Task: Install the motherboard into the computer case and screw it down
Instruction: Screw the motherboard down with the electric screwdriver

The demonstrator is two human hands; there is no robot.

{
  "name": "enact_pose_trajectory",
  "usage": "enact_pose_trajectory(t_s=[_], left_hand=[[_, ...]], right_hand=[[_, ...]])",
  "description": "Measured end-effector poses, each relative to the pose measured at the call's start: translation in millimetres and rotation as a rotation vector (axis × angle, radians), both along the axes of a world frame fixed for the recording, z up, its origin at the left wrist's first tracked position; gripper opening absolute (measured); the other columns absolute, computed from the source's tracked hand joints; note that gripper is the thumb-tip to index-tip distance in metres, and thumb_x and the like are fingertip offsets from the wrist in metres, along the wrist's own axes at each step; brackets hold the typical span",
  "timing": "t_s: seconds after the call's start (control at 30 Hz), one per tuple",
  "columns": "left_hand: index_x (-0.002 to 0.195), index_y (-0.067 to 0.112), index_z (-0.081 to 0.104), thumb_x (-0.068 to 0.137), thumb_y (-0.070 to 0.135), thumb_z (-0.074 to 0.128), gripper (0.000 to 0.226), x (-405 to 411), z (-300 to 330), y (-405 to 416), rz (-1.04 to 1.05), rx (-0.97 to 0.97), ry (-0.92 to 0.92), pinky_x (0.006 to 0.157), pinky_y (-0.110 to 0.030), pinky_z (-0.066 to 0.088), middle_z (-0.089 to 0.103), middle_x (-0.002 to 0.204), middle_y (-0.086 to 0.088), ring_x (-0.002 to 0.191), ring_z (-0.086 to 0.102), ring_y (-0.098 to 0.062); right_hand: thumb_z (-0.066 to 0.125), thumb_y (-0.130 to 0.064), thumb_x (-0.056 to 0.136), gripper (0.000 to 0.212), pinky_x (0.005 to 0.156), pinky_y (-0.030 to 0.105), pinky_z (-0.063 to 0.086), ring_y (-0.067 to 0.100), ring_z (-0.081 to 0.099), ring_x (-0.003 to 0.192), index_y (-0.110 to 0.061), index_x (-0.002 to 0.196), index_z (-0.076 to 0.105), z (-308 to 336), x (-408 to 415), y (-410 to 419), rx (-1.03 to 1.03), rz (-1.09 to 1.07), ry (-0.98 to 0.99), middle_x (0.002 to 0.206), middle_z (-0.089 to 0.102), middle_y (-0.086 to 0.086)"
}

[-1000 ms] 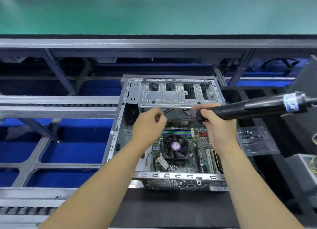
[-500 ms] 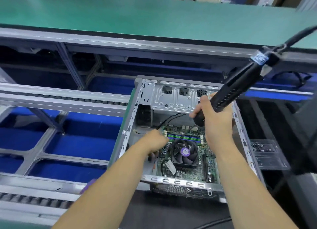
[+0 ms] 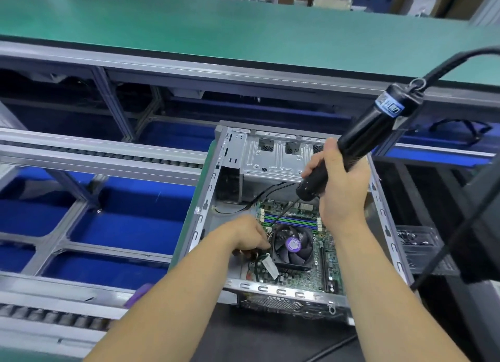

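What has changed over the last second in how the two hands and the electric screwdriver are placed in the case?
The right hand has swung the electric screwdriver from nearly level to steeply tilted, bit toward the motherboard. The left hand has dropped from the drive cage to beside the cooler fan. The grip and the case are unchanged.

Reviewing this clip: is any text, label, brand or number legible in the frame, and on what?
None can be read.
Blue label on the electric screwdriver: print blurred.
Purple sticker on the CPU fan hub: too small.
White tag beside the fan: blurred.
Motherboard markings: too small.
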State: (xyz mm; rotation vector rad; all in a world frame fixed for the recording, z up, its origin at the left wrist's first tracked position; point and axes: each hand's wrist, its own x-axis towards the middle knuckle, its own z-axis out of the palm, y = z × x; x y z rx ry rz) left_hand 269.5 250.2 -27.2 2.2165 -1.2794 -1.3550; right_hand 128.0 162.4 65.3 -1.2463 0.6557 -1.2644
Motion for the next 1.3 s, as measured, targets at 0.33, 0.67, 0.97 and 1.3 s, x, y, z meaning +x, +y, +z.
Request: enact_pose_trajectory(t_s=[0.33, 0.67, 0.97, 1.3], left_hand=[[0.114, 0.016, 0.075, 0.092, 0.027, 0.069, 0.025, -2.9, -1.1, -3.5, -0.044, -0.014, -0.091, 0.074, -0.021, 0.039, 0.068, 0.123, -0.002, 0.115, 0.061, -0.021], [0.112, 0.017, 0.076, 0.091, 0.027, 0.07, 0.025, -3.4, -0.5, -3.9, -0.041, -0.01, -0.099, 0.063, -0.016, 0.043, 0.069, 0.121, -0.001, 0.109, 0.063, -0.019], [0.09, 0.012, 0.07, 0.087, 0.017, 0.058, 0.013, -3.6, 3.6, -4.6, 0.002, 0.074, 0.015, 0.064, -0.029, 0.045, 0.063, 0.09, -0.011, 0.075, 0.064, -0.028], [0.114, 0.009, 0.063, 0.066, 0.084, 0.061, 0.089, -9.7, -5.4, -6.7, -0.037, 0.105, -0.078, 0.073, -0.032, 0.048, 0.065, 0.108, -0.008, 0.093, 0.063, -0.022]], right_hand=[[0.081, -0.07, 0.068, 0.07, 0.059, 0.032, 0.05, 0.025, 0.052, 0.057, -0.01, 0.091, 0.052, 11.6, 0.4, 10.8, 0.024, 0.101, -0.11, 0.065, 0.058, 0.005], [0.079, -0.073, 0.067, 0.074, 0.058, 0.032, 0.051, 0.024, 0.054, 0.057, -0.009, 0.093, 0.052, 9.5, 1.1, 12.1, 0.041, 0.113, -0.073, 0.066, 0.059, 0.004], [0.078, -0.074, 0.069, 0.05, 0.059, 0.034, 0.05, 0.023, 0.056, 0.056, -0.028, 0.08, 0.065, 10.5, 5.7, 11.9, -0.035, 0.193, -0.004, 0.064, 0.06, 0.002], [0.07, -0.048, 0.08, 0.041, 0.064, 0.042, 0.055, 0.029, 0.061, 0.057, -0.013, 0.091, 0.054, 21.3, 17.7, 16.8, -0.105, 0.276, 0.134, 0.064, 0.063, 0.005]])
